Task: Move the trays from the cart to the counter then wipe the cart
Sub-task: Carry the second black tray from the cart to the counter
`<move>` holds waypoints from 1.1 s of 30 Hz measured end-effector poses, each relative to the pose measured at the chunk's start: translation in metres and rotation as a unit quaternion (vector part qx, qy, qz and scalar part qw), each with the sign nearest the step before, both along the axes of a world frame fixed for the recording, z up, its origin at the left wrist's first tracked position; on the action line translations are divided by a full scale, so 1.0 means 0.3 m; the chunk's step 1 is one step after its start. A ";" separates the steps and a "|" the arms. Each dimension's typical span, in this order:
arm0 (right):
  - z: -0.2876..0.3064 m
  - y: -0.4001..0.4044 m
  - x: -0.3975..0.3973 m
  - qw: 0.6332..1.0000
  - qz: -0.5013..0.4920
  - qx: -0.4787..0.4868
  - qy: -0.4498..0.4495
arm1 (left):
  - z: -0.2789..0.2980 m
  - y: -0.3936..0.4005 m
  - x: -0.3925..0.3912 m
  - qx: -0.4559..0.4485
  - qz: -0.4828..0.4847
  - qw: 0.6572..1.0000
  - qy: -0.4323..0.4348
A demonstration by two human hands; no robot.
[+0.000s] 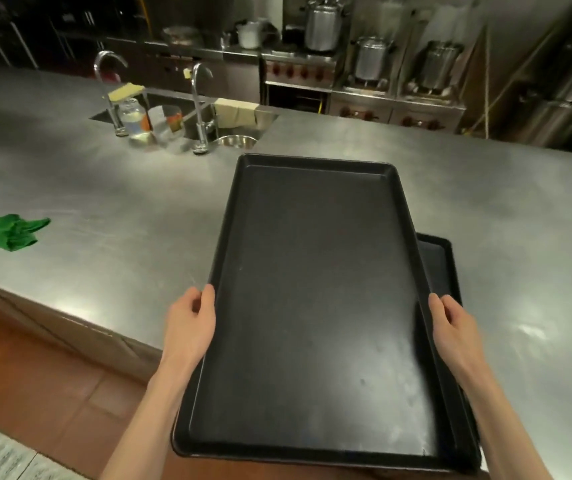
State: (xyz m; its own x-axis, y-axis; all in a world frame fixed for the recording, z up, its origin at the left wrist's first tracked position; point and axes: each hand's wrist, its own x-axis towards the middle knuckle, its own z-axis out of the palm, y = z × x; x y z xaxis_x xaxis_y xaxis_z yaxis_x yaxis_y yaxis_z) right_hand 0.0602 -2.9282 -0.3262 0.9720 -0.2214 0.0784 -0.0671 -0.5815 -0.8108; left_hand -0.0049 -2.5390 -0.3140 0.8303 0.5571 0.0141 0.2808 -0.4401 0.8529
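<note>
A large black tray (315, 292) fills the middle of the head view, its far end out over the steel counter (121, 216). My left hand (192, 320) grips its left rim and my right hand (452, 323) grips its right rim. Under it lies a second black tray (438, 258), turned slightly, with only its right edge and far corner showing on the counter. A crumpled green cloth (16, 232) lies on the counter at the far left. The cart is out of view.
A sink (236, 140) with two taps, a jar, cups and sponges is set into the counter behind the trays. Stoves with big steel pots stand at the back. The counter's front edge runs diagonally at lower left, above a brown tiled floor.
</note>
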 end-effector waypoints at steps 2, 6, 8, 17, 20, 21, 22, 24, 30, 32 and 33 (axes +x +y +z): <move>-0.033 -0.098 0.006 1.000 -0.021 -0.017 -0.014 | -0.053 -0.067 0.058 -0.007 -0.017 1.000 -0.003; -0.102 -0.262 -0.006 0.997 -0.059 -0.054 -0.008 | -0.168 -0.201 0.151 -0.009 -0.052 0.999 -0.003; -0.137 -0.307 -0.023 0.996 -0.076 -0.051 -0.002 | -0.223 -0.243 0.180 -0.012 -0.065 0.998 0.008; -0.303 -0.532 -0.033 0.988 -0.137 -0.038 0.056 | -0.475 -0.481 0.309 -0.019 -0.108 0.993 0.032; -0.354 -0.576 0.009 0.987 -0.142 -0.035 0.060 | -0.529 -0.523 0.351 -0.017 -0.111 0.993 0.045; -0.370 -0.586 0.027 0.987 -0.143 -0.037 0.062 | -0.541 -0.535 0.363 -0.015 -0.112 0.992 0.048; -0.385 -0.591 0.042 0.987 -0.141 -0.039 0.065 | -0.552 -0.544 0.372 -0.011 -0.110 0.992 0.052; -0.415 -0.600 0.074 0.986 -0.142 -0.045 0.074 | -0.571 -0.560 0.392 0.002 -0.103 0.993 0.064; -0.524 -0.615 0.139 0.979 -0.151 -0.088 0.107 | -0.630 -0.600 0.440 0.057 -0.079 0.991 0.094; -0.556 -0.618 0.149 0.976 -0.155 -0.097 0.115 | -0.655 -0.607 0.453 0.079 -0.072 0.988 0.107; -0.571 -0.619 0.150 0.975 -0.156 -0.102 0.117 | -0.670 -0.611 0.456 0.091 -0.071 0.987 0.112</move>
